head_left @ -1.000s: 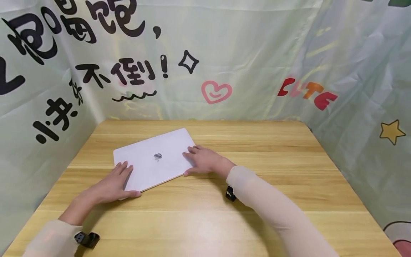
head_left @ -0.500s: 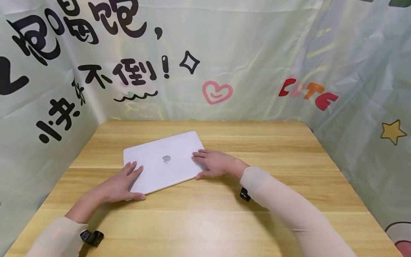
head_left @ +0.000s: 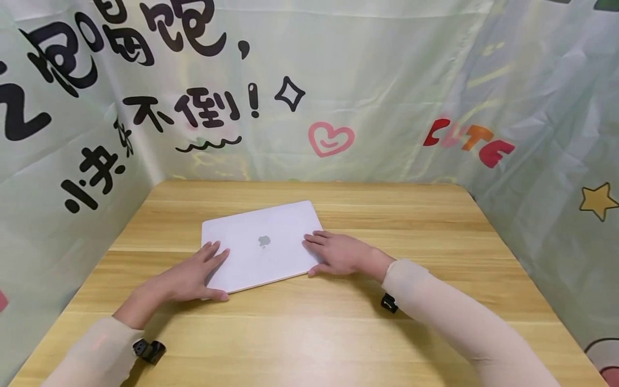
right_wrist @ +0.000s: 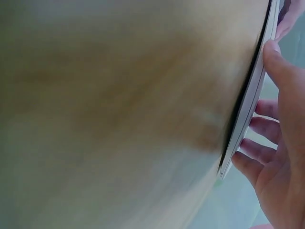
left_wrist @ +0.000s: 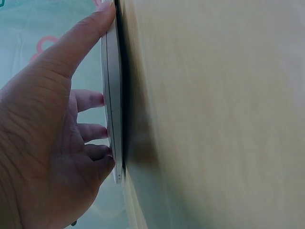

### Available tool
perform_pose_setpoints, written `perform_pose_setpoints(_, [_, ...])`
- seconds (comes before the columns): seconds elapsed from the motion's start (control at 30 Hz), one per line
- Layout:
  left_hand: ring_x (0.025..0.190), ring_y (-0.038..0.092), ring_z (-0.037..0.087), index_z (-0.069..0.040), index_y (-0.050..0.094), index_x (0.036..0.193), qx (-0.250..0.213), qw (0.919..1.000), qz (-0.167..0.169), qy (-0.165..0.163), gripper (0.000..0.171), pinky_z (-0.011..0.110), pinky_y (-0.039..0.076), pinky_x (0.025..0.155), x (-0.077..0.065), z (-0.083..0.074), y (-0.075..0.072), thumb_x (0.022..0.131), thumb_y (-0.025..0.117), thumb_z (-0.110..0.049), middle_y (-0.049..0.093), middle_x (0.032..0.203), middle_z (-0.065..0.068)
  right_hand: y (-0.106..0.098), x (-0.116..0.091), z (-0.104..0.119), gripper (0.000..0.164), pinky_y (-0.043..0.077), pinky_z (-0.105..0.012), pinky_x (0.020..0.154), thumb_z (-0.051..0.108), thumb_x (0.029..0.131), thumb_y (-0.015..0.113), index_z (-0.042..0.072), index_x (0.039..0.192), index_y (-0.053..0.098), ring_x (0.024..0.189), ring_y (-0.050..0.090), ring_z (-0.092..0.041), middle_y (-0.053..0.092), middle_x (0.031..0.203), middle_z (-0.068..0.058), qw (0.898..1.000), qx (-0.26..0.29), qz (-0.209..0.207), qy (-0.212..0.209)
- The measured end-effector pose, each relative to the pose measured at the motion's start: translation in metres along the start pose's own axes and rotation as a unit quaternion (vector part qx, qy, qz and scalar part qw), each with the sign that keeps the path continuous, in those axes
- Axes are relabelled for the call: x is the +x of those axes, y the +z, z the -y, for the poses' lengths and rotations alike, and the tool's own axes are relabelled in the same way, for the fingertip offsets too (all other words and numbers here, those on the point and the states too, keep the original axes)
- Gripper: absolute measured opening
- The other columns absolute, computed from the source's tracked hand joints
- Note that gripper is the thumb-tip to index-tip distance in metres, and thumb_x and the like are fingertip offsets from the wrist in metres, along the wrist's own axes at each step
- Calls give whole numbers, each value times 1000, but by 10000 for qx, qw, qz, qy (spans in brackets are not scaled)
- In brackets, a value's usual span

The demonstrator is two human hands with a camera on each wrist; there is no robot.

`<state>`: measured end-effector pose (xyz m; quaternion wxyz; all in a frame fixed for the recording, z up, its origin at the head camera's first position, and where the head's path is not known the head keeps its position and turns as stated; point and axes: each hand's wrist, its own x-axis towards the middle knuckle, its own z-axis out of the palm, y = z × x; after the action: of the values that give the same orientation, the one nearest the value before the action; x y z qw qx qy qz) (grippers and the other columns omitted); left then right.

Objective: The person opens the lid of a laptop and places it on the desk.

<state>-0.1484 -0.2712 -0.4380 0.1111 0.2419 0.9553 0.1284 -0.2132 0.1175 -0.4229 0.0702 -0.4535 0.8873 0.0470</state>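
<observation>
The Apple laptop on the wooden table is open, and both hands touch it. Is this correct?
Not open: the head view shows the Apple laptop closed, its logo facing up. The left hand and right hand do touch it, on the wooden table.

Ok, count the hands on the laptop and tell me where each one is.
2: the left hand rests on the left end of the laptop, the right hand on its right end. Neither is hidden.

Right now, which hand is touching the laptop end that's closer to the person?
The left hand. It touches the nearer end of the laptop; the right hand touches the end angled farther away.
</observation>
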Motion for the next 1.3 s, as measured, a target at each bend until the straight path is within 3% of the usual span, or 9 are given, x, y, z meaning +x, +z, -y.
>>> perform_pose_setpoints(0.37, [146, 6, 42, -9, 25, 156, 63, 9996, 203, 173, 115, 58, 23, 113, 17, -11, 2, 72, 61, -80, 10, 161, 21, 5, -29, 1, 82, 30, -43, 114, 64, 96, 41, 4, 152, 34, 142, 30, -34, 32, 156, -12, 9998, 106, -171, 94])
perform_pose_setpoints(1.0, [148, 2, 37, -10, 20, 157, 127, 9957, 543, 740, 113, 54, 19, 116, 52, -43, -3, 75, 61, -77, 4, 162, 18, 15, -85, 0, 77, 32, -47, 112, 57, 97, 49, -1, 147, 41, 137, 36, -40, 40, 150, -19, 9962, 444, -600, 443])
perform_pose_setpoints(1.3, [148, 1, 34, -12, 20, 157, 182, 9933, 656, 932, 112, 52, 18, 117, 70, -59, 1, 76, 58, -79, 3, 163, 16, 19, -110, -2, 77, 36, -50, 109, 56, 95, 54, -2, 144, 45, 135, 39, -41, 43, 148, -20, 9941, 497, -734, 619])
